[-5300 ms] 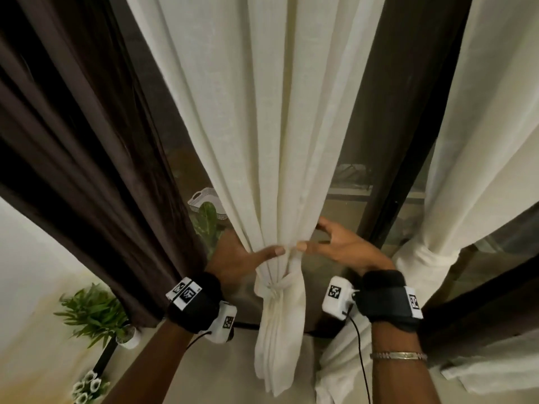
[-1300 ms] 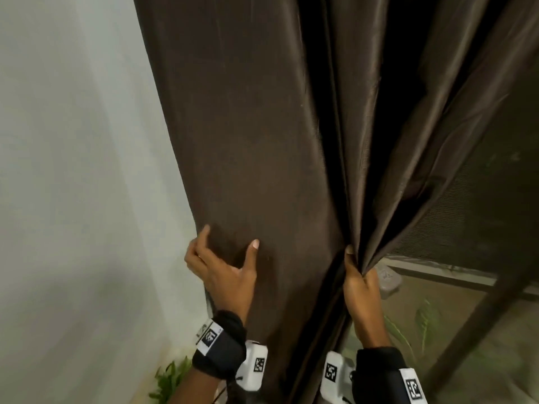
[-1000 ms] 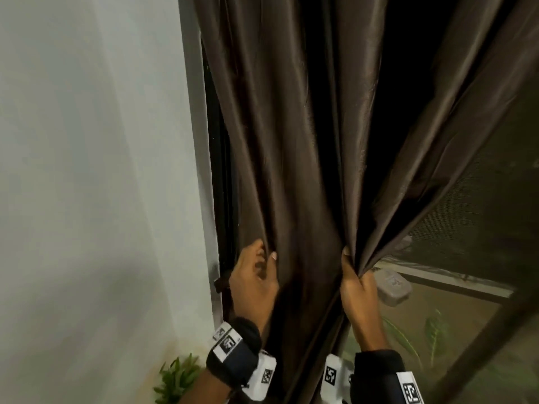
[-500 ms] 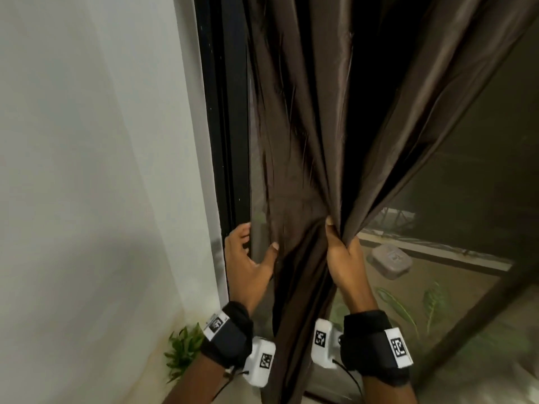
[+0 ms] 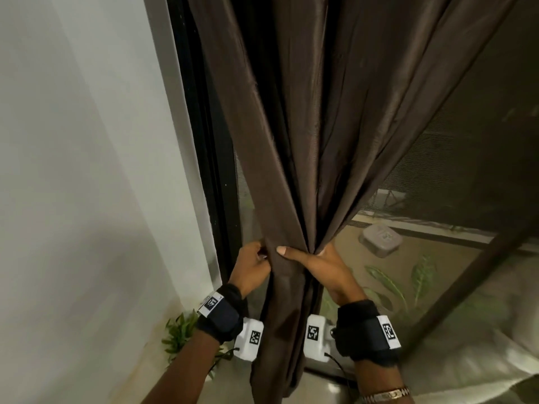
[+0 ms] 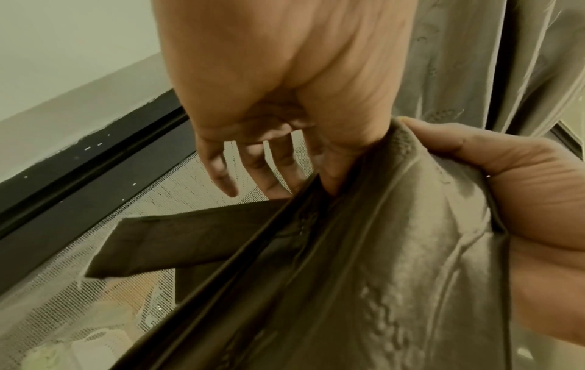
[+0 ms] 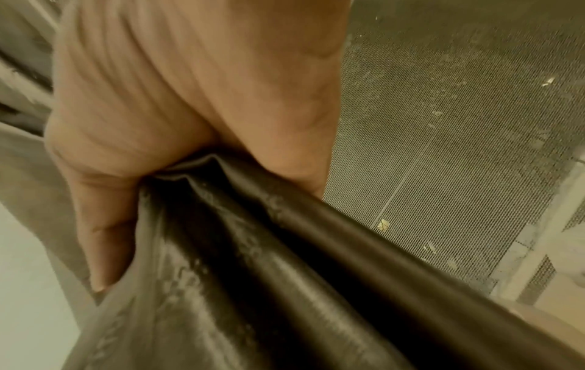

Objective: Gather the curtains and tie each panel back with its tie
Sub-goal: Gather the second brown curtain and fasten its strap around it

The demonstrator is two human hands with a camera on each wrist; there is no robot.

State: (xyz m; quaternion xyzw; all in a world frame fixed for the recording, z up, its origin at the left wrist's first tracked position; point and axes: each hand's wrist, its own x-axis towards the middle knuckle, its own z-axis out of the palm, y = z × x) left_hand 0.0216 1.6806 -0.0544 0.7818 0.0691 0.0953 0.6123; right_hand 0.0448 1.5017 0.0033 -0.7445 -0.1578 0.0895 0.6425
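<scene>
A dark brown curtain (image 5: 291, 141) hangs beside the window and is bunched into a narrow bundle at waist height. My right hand (image 5: 303, 255) grips that bundle, thumb across the front and fingers wrapped behind. The right wrist view shows the folds (image 7: 285, 275) squeezed in the right hand (image 7: 190, 100). My left hand (image 5: 253, 258) sits at the bundle's left edge. In the left wrist view its fingers (image 6: 247, 170) hang spread and loose behind the curtain (image 6: 379, 275), holding nothing. A flat brown tie strip (image 6: 190, 240) sticks out leftward just below them.
A white wall (image 5: 73, 170) and a black window frame (image 5: 201, 141) stand close on the left. Mesh screen (image 5: 481, 156) lies behind the curtain. A small potted plant (image 5: 180, 330) sits on the floor by my left wrist. Pale fabric (image 5: 481, 360) lies at the lower right.
I left the tied white curtain for the brown one. Over the last second my hands closed together, bunching it tighter; my right thumb now crosses the front and my left hand released its fold.
</scene>
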